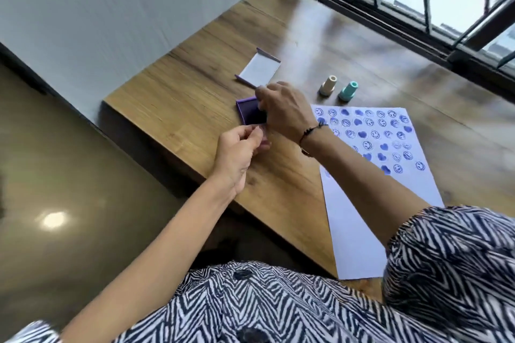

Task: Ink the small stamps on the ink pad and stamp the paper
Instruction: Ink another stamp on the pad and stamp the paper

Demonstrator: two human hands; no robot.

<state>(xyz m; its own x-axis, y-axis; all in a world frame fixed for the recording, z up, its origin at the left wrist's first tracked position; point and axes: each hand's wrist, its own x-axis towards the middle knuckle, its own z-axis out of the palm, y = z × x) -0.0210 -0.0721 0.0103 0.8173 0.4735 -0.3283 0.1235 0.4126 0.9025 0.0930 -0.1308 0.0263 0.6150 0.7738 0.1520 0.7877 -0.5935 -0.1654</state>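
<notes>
The ink pad (252, 113) was deep purple in a lighter purple frame; its lid (258, 69) showed white inside, edged purple. 2 stamps stood by — 1 beige (328, 86), 1 teal (348, 91). The white paper (373, 203) carried blue-violet smileys and hearts. The sleeves (451, 256) wore black-and-white zigzags; the table (195, 97) was brown woodgrain.
</notes>
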